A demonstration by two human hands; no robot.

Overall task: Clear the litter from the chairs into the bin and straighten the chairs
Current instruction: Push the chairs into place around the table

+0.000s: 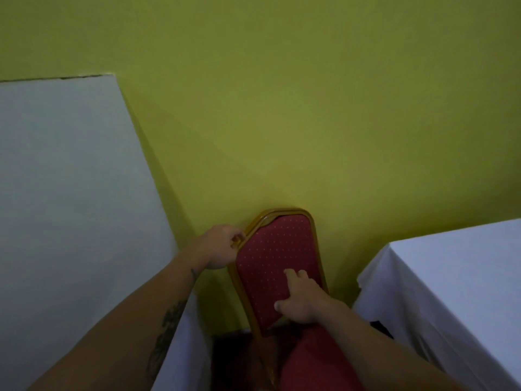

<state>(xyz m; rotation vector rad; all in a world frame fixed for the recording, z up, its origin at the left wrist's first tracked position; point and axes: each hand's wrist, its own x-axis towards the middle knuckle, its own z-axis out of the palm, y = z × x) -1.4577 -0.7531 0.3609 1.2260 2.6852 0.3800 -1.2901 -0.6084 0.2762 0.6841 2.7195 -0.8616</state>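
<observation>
One red chair [277, 258] lower centre, left hand [221, 246] clamped round its frame, right hand [300, 300] flat on backrest, fingers apart, two white-clothed tables [70, 193] [451, 277], yellow-green wall [282, 108].

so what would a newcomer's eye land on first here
The red dotted chair with its gold frame, low in the middle in front of the yellow-green wall. The left hand grips the frame's upper left edge while the right hand rests on the padding. A white tablecloth shows at the right, another at the left.
</observation>
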